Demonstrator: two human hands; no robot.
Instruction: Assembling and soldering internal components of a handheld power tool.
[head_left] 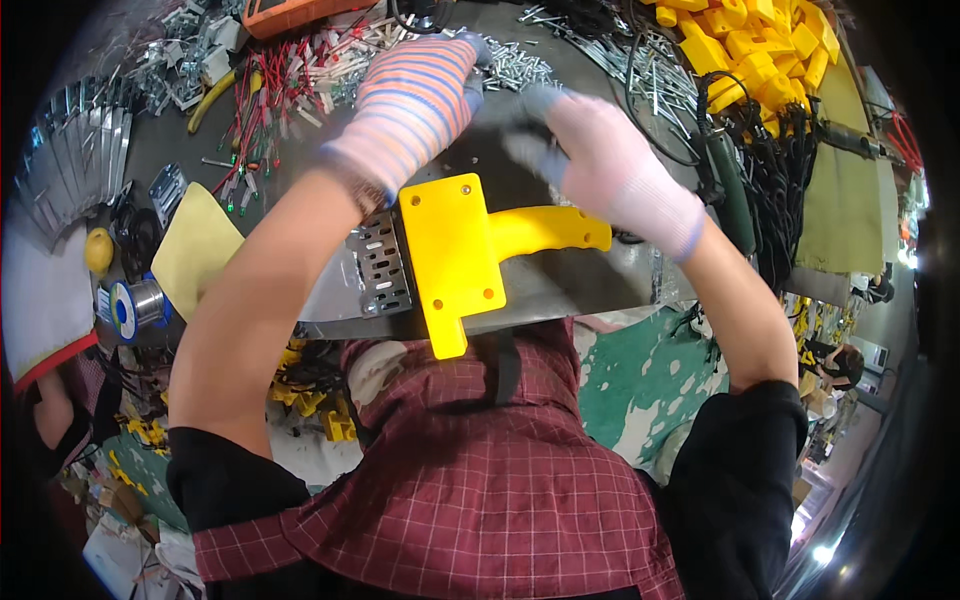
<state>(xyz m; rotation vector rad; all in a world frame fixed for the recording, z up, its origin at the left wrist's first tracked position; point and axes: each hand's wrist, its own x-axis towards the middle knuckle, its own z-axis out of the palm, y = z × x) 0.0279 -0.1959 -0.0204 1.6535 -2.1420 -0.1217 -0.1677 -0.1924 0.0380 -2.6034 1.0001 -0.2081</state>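
My left hand (415,105), in a striped knit glove, reaches over the far side of the bench to a pile of small screws (515,68). Its fingers are curled, and whatever they may hold is hidden. My right hand (615,165), in a pale glove, hovers right of the pile with thumb and fingers apart, the tips blurred. Nothing shows between them. Nearer me lies a yellow plastic tool housing (452,250) with a handle pointing right and screws or screw holes at its corners. A perforated metal plate (382,268) sits at its left side.
Red-wired parts (262,125) and metal brackets (185,60) lie far left. A solder spool (140,306) stands near the left edge. Long screws (665,85), yellow parts (765,50), black cords (790,190) and a dark green tool (728,185) crowd the right.
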